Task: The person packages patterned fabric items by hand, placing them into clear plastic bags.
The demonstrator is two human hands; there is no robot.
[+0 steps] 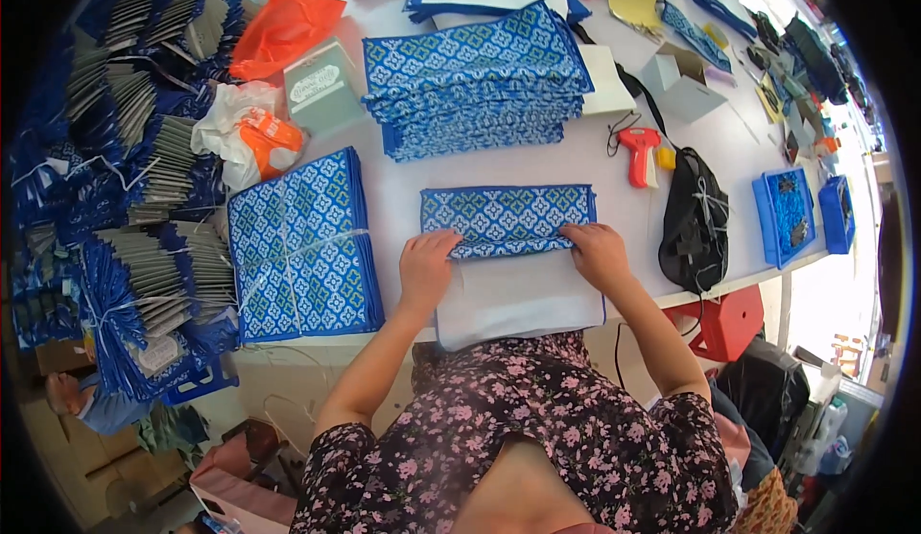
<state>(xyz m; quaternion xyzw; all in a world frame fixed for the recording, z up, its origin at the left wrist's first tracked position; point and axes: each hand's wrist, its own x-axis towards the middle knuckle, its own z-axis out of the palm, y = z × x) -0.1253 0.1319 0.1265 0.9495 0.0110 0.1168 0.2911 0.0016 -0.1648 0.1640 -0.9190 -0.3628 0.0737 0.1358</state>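
Note:
A blue cloth piece (pixel 508 210) with a white and green lattice pattern lies in front of me, its near part turned back in a fold. Its white side (pixel 523 294) spreads toward me and hangs slightly over the table's front edge. My left hand (pixel 429 263) grips the fold at its left end, fingers bent over the rolled edge. At the right end, my right hand (pixel 597 254) pinches the same fold. Both thumbs are mostly hidden. Beyond it rises a tall stack of folded cloths (pixel 475 78) in the same pattern.
A string-tied cloth bundle (pixel 302 251) lies left, beside large piles of tied bundles (pixel 158 275). To the right are a red glue gun (pixel 639 155), a black bag (pixel 693 222) and a blue bin (pixel 782 215). Plastic bags (pixel 251 131) and a green box (pixel 324 88) sit far left.

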